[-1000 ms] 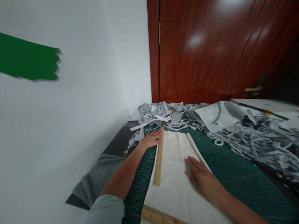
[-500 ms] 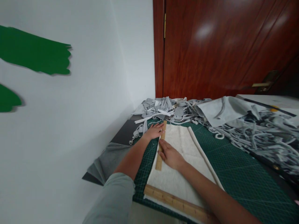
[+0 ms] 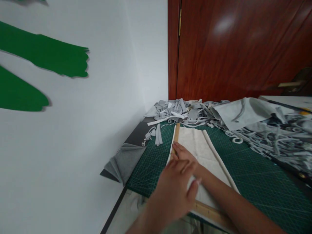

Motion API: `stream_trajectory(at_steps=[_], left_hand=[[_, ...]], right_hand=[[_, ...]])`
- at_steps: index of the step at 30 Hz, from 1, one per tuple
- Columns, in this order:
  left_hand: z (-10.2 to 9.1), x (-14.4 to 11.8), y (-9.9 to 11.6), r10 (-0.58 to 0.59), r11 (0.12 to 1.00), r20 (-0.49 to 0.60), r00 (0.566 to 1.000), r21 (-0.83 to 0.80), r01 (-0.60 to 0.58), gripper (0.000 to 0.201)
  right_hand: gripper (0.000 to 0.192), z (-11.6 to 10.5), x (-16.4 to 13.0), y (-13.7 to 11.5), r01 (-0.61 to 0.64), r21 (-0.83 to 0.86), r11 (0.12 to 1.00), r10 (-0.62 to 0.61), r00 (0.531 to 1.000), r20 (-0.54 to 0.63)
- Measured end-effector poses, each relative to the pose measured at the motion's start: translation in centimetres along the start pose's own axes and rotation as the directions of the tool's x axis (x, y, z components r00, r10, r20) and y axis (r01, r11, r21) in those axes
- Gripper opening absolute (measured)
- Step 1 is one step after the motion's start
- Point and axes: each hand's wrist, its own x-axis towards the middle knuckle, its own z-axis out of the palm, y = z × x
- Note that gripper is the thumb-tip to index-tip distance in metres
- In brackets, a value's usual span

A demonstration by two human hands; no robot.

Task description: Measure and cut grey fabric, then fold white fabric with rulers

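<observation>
A piece of off-white cloth (image 3: 197, 142) lies on a green cutting mat (image 3: 243, 162), its right side rolled or folded into a narrow ridge. Along its left edge runs a wooden ruler (image 3: 176, 132), partly covered by my hands. My right hand (image 3: 186, 154) is closed on the ruler, fingers pressing it against the cloth. Lifted nearer the camera, my left hand (image 3: 174, 185) is slightly blurred, its fingers loosely bent, thumb apart and nothing visible in it. A second wooden ruler (image 3: 209, 213) crosses the cloth's near end, partly behind my forearms.
Grey and white fabric scraps (image 3: 170, 110) heap along the back, with more tangled strips (image 3: 280, 139) at the right. Folded grey fabric (image 3: 128, 159) lies at the mat's left. A white wall (image 3: 109, 81) borders the left, and a brown door (image 3: 231, 55) stands behind.
My left hand has come off the ruler's far part and moved back toward the camera. My right hand stays on the ruler. The view has shifted left.
</observation>
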Motion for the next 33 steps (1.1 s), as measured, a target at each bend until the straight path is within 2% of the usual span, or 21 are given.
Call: stream_trajectory(at_steps=[2,4,6,8,13,18,33], left_hand=[[3.0,-3.8,1.2,0.038,0.994,-0.062,0.997,0.105,-0.032,0.039],[6.2,-6.5,0.8,0.102,0.964,-0.136,0.985,0.259,-0.063,0.041],[8.5,-8.1,-0.2,0.140,0.924,-0.167,0.976,0.375,-0.068,0.045],[9.6,-8.8,-1.0,0.140,0.898,-0.159,0.977,0.436,-0.058,0.050],[10.0,-9.1,-0.8,0.057,0.870,-0.133,0.989,0.493,0.016,0.057],[10.8,-9.4,-0.4,0.023,0.882,-0.158,0.987,0.468,0.055,0.057],[11.2,-9.8,-0.6,0.092,0.883,-0.245,0.965,0.467,0.034,0.047]], right_hand=[[0.054,0.1,0.1,0.0,-0.020,-0.029,0.999,0.021,1.000,0.009],[0.056,0.1,0.2,0.1,-0.030,-0.055,0.998,0.031,0.999,0.023],[0.056,0.0,0.3,0.1,-0.033,-0.068,0.997,0.035,0.999,0.030],[0.056,0.0,0.3,0.1,-0.035,-0.078,0.996,0.038,0.999,0.031],[0.055,-0.1,0.2,0.0,-0.027,-0.108,0.994,0.031,0.999,0.037],[0.052,0.0,0.2,0.1,-0.010,-0.144,0.990,0.017,0.999,0.047],[0.053,-0.3,0.2,-0.1,-0.019,-0.171,0.985,0.029,0.998,0.056]])
